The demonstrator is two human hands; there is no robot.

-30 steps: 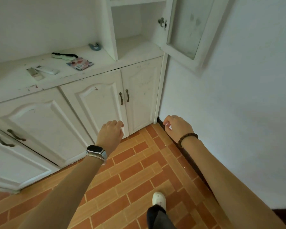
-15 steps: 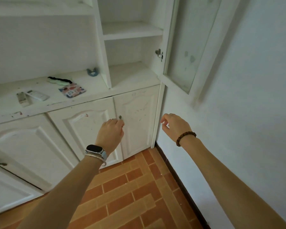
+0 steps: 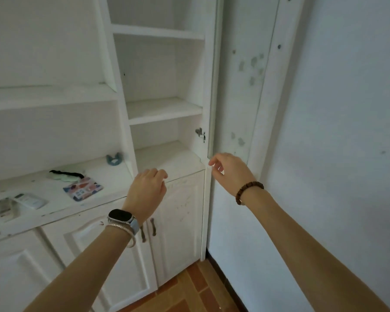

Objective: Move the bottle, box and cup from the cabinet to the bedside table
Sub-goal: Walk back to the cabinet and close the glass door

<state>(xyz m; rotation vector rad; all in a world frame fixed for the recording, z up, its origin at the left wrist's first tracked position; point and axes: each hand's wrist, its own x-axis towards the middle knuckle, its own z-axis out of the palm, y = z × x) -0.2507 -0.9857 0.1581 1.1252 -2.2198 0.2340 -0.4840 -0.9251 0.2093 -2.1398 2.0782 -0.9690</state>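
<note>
No bottle, box or cup shows in this view. The white cabinet's open compartment [image 3: 164, 109] has bare shelves. Its glass door [image 3: 234, 86] stands swung out to the right. My left hand [image 3: 145, 192], with a watch on the wrist, hovers in front of the lowest shelf's front edge, fingers loosely curled around nothing. My right hand [image 3: 231, 172], with a bead bracelet on the wrist, is raised at the door's lower left corner. Its fingertips are right at the door's edge and hold nothing. Whether they touch the door I cannot tell.
On the counter to the left lie a white remote [image 3: 29, 200], a patterned flat packet [image 3: 83, 188], a black and green item [image 3: 65, 175] and a small blue object [image 3: 114, 159]. Shut lower doors with dark handles [image 3: 153, 226] are below. A white wall [image 3: 336, 154] stands close on the right.
The view has tilted up from the floor to the cabinet's shelves. Both hands have risen from the lower doors to counter height, the right one reaching the open door's lower corner.
</note>
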